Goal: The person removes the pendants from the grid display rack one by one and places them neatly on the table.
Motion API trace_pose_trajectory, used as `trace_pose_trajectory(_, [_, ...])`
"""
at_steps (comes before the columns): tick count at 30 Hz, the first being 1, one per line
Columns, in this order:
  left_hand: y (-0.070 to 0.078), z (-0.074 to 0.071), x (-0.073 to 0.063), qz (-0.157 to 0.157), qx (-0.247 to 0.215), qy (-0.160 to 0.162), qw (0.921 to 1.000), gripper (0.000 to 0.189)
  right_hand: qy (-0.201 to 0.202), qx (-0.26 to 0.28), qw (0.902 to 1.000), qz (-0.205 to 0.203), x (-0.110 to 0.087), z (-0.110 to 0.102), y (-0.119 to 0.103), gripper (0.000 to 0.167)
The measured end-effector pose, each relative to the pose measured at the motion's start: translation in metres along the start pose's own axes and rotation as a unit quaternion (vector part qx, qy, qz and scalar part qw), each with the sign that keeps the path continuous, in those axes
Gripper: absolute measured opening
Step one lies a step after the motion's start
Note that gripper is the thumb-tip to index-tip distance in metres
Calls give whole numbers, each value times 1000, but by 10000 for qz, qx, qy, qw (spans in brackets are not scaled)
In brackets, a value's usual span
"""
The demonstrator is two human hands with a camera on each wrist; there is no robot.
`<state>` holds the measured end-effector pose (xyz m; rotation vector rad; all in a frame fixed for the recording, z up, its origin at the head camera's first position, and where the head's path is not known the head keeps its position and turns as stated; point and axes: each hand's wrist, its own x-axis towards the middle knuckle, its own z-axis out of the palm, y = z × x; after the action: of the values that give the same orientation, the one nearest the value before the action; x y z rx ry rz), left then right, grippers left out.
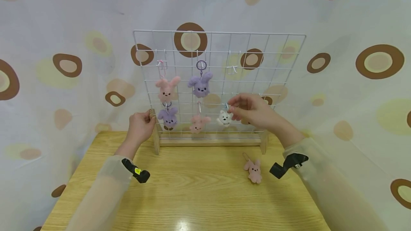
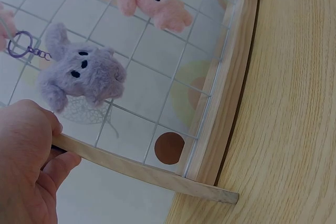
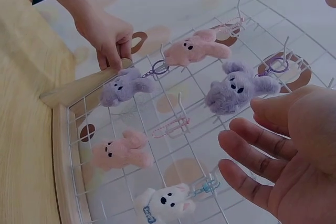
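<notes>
My left hand pinches the top of the wooden post at the left end of the display stand, thumb on one side and fingers on the other. A white dog keychain hangs by its blue clasp from a hook on the wire grid. Beside that clasp is my right hand; in the right wrist view its fingers are loosely bent, with nothing held between them. Left of the dog hang a lower pink bunny keychain and an upper purple bunny keychain.
Near the grid's left side hang another pink bunny keychain and, below it, a purple one. A bare white hook sticks out at upper right. One more pink bunny keychain lies on the wooden table.
</notes>
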<state>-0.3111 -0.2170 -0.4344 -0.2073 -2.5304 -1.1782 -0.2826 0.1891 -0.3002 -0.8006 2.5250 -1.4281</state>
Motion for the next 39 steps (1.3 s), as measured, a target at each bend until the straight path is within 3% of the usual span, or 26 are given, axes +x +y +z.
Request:
trace_pose_trajectory(25, [1, 1, -1, -23, -27, 28, 10000, 19, 210, 31, 9991, -353, 41, 10, -25, 26])
trace_pose_trajectory(31, [-1, 0, -1, -41, -7, 18, 10000, 19, 284, 234, 9981, -486, 50, 13, -38, 26])
trace_pose_trajectory(39, [1, -1, -1, -37, -70, -41, 10000, 20, 298, 87, 9975, -635, 61, 15, -54, 29])
